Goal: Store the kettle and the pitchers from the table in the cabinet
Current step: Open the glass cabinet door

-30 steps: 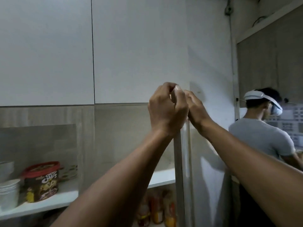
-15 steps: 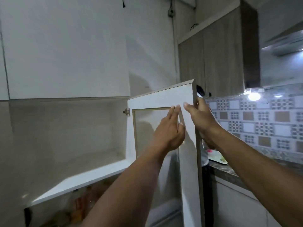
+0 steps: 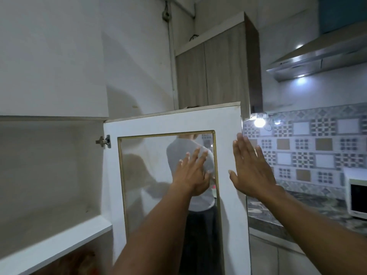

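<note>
The white cabinet door (image 3: 228,124) with its glass pane stands swung wide open in front of me. My left hand (image 3: 191,175) is flat, fingers spread, over the glass pane. My right hand (image 3: 251,167) is also flat with fingers apart, at the door's right frame edge. Neither hand holds anything. To the left, the cabinet's upper compartment shows a white shelf (image 3: 59,241) with nothing on its visible part. No kettle or pitcher is in view.
Another person (image 3: 190,155) in a grey shirt is seen through the glass, behind the door. A stone counter (image 3: 297,209) runs along the right with a white microwave (image 3: 357,197). A range hood (image 3: 317,54) and wooden wall cabinet (image 3: 214,72) hang above.
The door has swung from nearly edge-on to wide open. Both hands let go of its top edge and now lie flat and open against it. My view turned right.
</note>
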